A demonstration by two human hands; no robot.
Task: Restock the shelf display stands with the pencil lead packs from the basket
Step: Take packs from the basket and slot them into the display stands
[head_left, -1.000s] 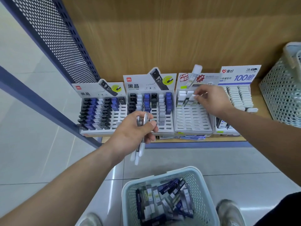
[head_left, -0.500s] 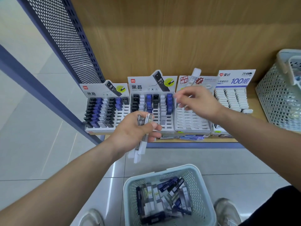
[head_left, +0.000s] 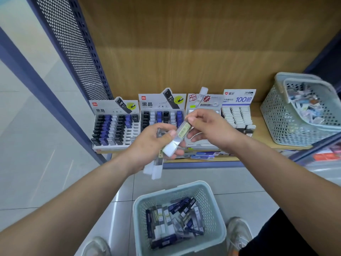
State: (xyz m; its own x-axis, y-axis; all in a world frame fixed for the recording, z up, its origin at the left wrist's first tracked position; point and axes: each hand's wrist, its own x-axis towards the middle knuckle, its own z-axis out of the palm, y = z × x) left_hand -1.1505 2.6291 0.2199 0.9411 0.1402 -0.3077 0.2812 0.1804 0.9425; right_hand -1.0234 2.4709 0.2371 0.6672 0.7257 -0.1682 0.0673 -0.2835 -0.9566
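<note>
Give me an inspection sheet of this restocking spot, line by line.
Surface: wooden shelf, four display stands side by side.
Job's things: floor basket holds many packs; clear pack held between both hands.
Clutter: flat packets at the shelf's front edge; second basket of mixed goods at right.
Hands: left hand grips spare packs; right hand pinches the clear pack's upper end.
Cables: nothing seen.
Surroundings: perforated panel at left, tiled floor, two shoes.
</note>
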